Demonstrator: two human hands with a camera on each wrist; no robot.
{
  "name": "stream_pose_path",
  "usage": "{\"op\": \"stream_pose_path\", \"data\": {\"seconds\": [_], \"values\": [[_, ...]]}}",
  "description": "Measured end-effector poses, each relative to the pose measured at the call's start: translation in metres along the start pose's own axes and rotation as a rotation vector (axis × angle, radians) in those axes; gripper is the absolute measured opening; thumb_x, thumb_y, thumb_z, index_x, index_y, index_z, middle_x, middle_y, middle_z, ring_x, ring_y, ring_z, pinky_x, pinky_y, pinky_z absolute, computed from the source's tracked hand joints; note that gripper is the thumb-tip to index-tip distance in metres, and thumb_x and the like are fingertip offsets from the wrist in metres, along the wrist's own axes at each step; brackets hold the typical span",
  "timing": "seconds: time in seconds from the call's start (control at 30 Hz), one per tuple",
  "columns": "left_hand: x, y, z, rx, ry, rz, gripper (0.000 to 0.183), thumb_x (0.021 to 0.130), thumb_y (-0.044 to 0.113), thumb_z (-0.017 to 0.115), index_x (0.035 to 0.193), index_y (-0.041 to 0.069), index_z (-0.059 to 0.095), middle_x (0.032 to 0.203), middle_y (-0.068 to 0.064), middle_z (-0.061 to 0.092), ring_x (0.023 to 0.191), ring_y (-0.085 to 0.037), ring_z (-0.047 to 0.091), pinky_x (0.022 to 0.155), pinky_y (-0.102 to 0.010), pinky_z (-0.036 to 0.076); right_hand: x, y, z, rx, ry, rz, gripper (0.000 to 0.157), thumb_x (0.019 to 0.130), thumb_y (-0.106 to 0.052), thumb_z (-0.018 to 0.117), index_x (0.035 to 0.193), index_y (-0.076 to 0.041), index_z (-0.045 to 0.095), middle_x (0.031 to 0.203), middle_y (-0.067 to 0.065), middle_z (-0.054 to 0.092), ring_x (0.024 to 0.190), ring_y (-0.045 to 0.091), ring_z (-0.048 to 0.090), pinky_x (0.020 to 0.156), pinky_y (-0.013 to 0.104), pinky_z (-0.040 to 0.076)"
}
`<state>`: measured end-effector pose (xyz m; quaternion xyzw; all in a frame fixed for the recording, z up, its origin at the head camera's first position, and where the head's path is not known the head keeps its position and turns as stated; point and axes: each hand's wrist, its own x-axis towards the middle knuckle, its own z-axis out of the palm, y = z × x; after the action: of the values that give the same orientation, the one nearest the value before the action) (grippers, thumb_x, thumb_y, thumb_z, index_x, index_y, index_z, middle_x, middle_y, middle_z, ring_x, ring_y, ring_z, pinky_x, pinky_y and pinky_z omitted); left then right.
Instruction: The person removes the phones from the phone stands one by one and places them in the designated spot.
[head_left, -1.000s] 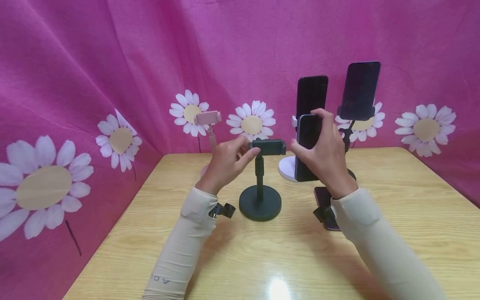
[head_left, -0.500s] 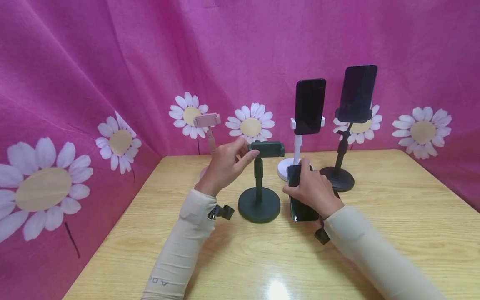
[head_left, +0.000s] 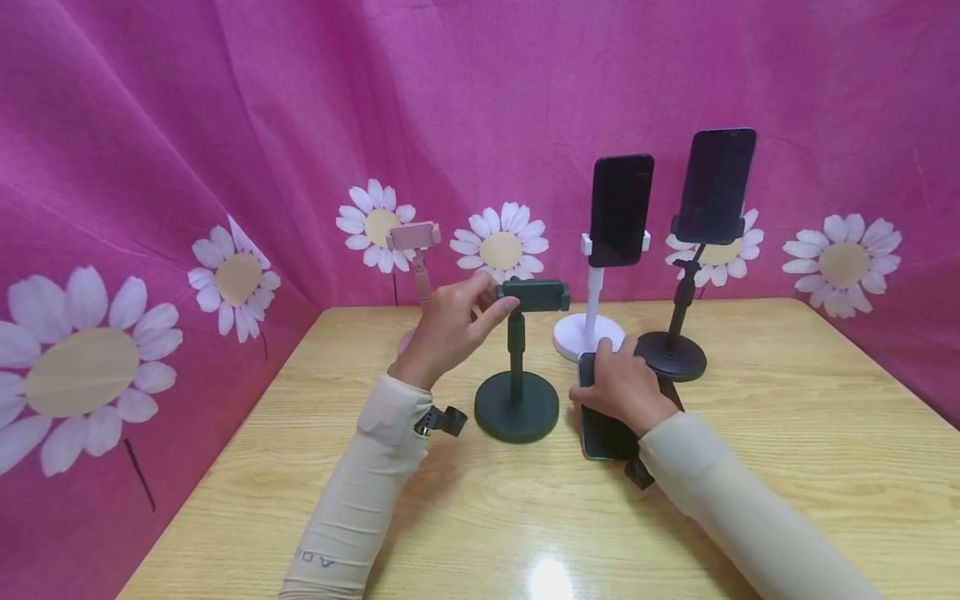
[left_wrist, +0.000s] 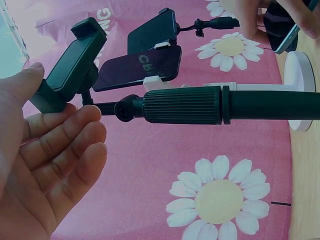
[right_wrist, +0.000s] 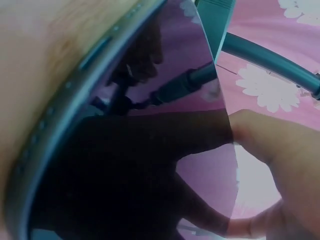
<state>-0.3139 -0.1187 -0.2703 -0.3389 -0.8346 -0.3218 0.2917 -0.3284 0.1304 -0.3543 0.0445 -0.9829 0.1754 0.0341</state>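
My left hand (head_left: 453, 325) pinches the left end of a dark green phone stand's clamp (head_left: 536, 295), thumb in front. The stand's round base (head_left: 517, 407) rests on the table, and its clamp holds no phone. To its right, my right hand (head_left: 626, 385) grips a black-screened phone (head_left: 606, 437) by its edges, thumb on the left side. That phone is low over the tabletop; whether it touches the wood I cannot tell. In the right wrist view the phone's glossy screen (right_wrist: 190, 100) reflects the fingers. Another dark phone (head_left: 670, 392) lies partly hidden under the right hand.
Behind stand a white phone stand (head_left: 592, 292) bearing an upright phone (head_left: 622, 208) and a black stand (head_left: 683, 300) bearing another phone (head_left: 717, 183). A pink stand (head_left: 414, 236) is partly behind the left hand. A pink flowered curtain (head_left: 525, 100) encloses the wooden table (head_left: 465, 533).
My right hand has lowered the phone from in front of the white stand down to the tabletop, tilting it flatter. The left hand has stayed at the green clamp.
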Motion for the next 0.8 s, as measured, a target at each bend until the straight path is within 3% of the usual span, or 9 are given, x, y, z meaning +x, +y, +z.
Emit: {"op": "stream_pose_path", "data": {"seconds": [0.27, 0.5, 0.8], "values": [[0.001, 0.002, -0.001, -0.001, -0.003, -0.008, 0.018, 0.090, 0.024, 0.069, 0.090, 0.012, 0.056, 0.073, 0.004, 0.061, 0.068, -0.008, 0.057, 0.055, -0.025, 0.048, 0.005, -0.001, 0.006, -0.085, -0.030, 0.011, 0.074, 0.074, -0.042, 0.078, 0.122, 0.004, 0.045, 0.101, 0.029, 0.045, 0.087, 0.040, 0.050, 0.072, 0.056, 0.052], [0.001, 0.003, -0.001, -0.005, -0.012, -0.015, 0.018, 0.091, 0.025, 0.069, 0.090, 0.012, 0.056, 0.074, 0.004, 0.061, 0.069, -0.008, 0.057, 0.056, -0.026, 0.048, 0.010, 0.003, 0.010, -0.145, -0.137, -0.002, 0.065, 0.073, -0.043, 0.079, 0.112, 0.002, 0.054, 0.093, 0.022, 0.057, 0.081, 0.035, 0.055, 0.068, 0.050, 0.052], [0.000, 0.002, -0.001, -0.015, -0.007, -0.014, 0.018, 0.091, 0.025, 0.068, 0.091, 0.012, 0.056, 0.074, 0.004, 0.061, 0.069, -0.008, 0.057, 0.056, -0.026, 0.048, 0.010, 0.003, 0.011, -0.198, -0.196, -0.015, 0.058, 0.079, -0.040, 0.074, 0.115, 0.001, 0.055, 0.092, 0.020, 0.060, 0.078, 0.033, 0.055, 0.068, 0.049, 0.053]]}}
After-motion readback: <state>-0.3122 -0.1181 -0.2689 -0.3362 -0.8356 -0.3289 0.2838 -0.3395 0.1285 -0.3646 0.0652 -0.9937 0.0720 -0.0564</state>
